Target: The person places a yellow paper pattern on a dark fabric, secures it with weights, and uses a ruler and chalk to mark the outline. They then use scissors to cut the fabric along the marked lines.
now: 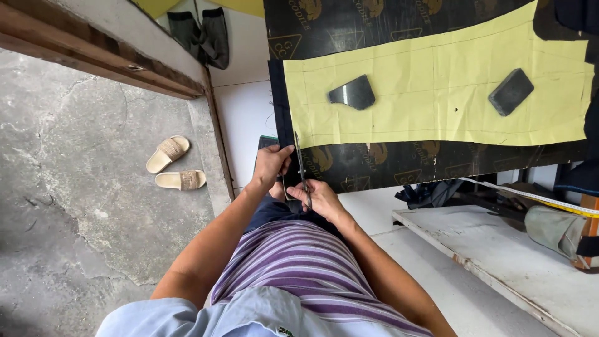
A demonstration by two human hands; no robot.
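Black printed fabric [374, 163] beside the yellow paper pattern [437, 93] is pinched by the left hand [269, 165] while metal scissors [302, 168] are gripped in the right hand [321, 198], cutting judged under way.

This looks like a small tailoring workshop. Beyond the fingers [293, 190], a yellow paper pattern [437, 93] lies on dark printed fabric [374, 162] over a white bench [246, 112], held by two dark weights [352, 92], and a measuring tape [530, 196] lies to their right. A cracked concrete floor [75, 187] with sandals [175, 165] is to their left.
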